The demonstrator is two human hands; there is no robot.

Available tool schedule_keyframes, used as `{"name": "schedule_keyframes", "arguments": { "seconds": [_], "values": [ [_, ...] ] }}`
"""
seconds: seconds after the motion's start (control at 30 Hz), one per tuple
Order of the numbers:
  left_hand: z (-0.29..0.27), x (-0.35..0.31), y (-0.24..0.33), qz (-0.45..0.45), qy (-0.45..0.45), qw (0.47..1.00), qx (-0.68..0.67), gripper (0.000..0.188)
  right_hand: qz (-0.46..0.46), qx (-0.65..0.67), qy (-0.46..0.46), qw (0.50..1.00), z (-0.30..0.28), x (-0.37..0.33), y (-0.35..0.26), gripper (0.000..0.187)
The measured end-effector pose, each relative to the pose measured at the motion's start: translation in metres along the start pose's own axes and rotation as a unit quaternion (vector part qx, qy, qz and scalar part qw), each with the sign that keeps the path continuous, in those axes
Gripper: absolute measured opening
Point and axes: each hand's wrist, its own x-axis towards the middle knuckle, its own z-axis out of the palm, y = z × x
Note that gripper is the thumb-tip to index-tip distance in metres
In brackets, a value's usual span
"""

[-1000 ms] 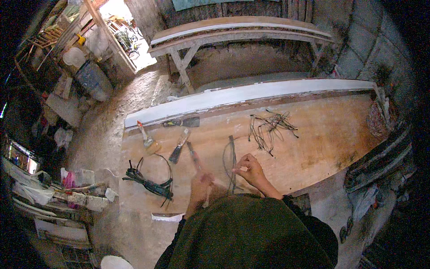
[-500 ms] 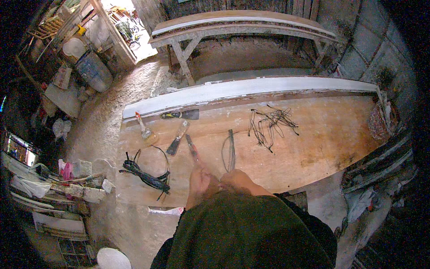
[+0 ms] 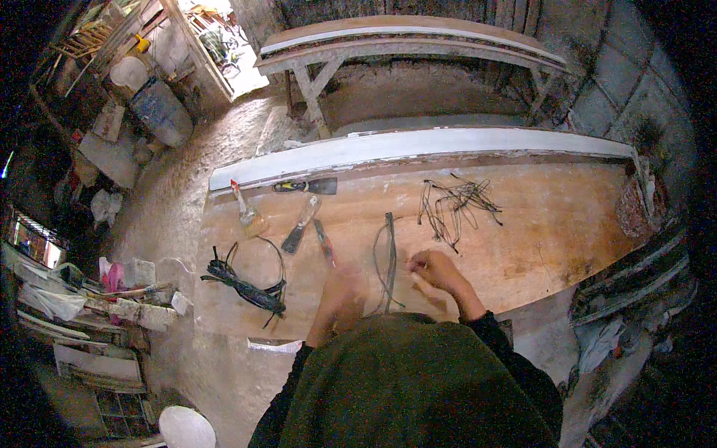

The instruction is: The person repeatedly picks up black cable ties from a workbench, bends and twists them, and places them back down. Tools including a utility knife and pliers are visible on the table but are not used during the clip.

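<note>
My right hand (image 3: pixel 439 275) is above the wooden board (image 3: pixel 523 239), just right of a dark narrow strip (image 3: pixel 390 250) with a thin loop beside it. Its thumb and fingers are pinched together; anything between them is too small to make out. Motion smears my left hand (image 3: pixel 345 290), left of the strip, so its fingers do not show clearly. Just beyond that hand lies a slim red-and-dark tool (image 3: pixel 325 243), its kind unclear. Left of it is a scraper (image 3: pixel 301 225), with a bundle of black strips (image 3: pixel 245 284) nearer me. Tangled black strands (image 3: pixel 459 205) spread at the right.
A paintbrush (image 3: pixel 245 213) and another scraper (image 3: pixel 306 187) lie along the board's far left. A long white-faced plank (image 3: pixel 418 148) borders its far edge. Behind stands a wooden bench (image 3: pixel 321 71). A blue barrel (image 3: pixel 162 113) and clutter occupy the left side.
My hands, close together before, have separated. The right has moved right and away from me, off the dark strip; the left has shifted slightly and is blurred. More of the strip's near end shows.
</note>
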Motion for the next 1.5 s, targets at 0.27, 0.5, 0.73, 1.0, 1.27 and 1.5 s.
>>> {"name": "schedule_keyframes", "arguments": {
  "seconds": [0.27,0.5,0.73,1.0,1.27,1.5],
  "values": [
    [0.034,-0.003,-0.003,-0.037,-0.156,0.953,0.257,0.024,0.116,-0.179,0.256,0.943,0.000,0.000,0.034,0.022],
    [0.042,-0.013,-0.030,-0.074,-0.145,0.956,0.243,0.023,-0.028,-0.187,0.081,0.979,0.050,0.004,0.018,0.026],
    [0.022,-0.009,0.009,-0.184,-0.088,0.954,0.219,0.015,-0.120,-0.274,0.073,0.951,0.058,0.002,-0.007,0.020],
    [-0.041,-0.008,0.052,-0.126,0.130,0.974,0.140,0.011,-0.006,0.076,-0.045,0.996,-0.013,-0.005,-0.035,0.021],
    [-0.040,-0.015,0.038,-0.119,0.065,0.987,0.085,0.011,0.074,0.216,-0.015,0.973,-0.038,-0.024,-0.018,0.030],
    [-0.030,-0.011,0.037,-0.116,0.043,0.986,0.109,0.012,0.084,0.398,0.055,0.912,-0.068,-0.037,-0.032,0.019]
  ]
}}
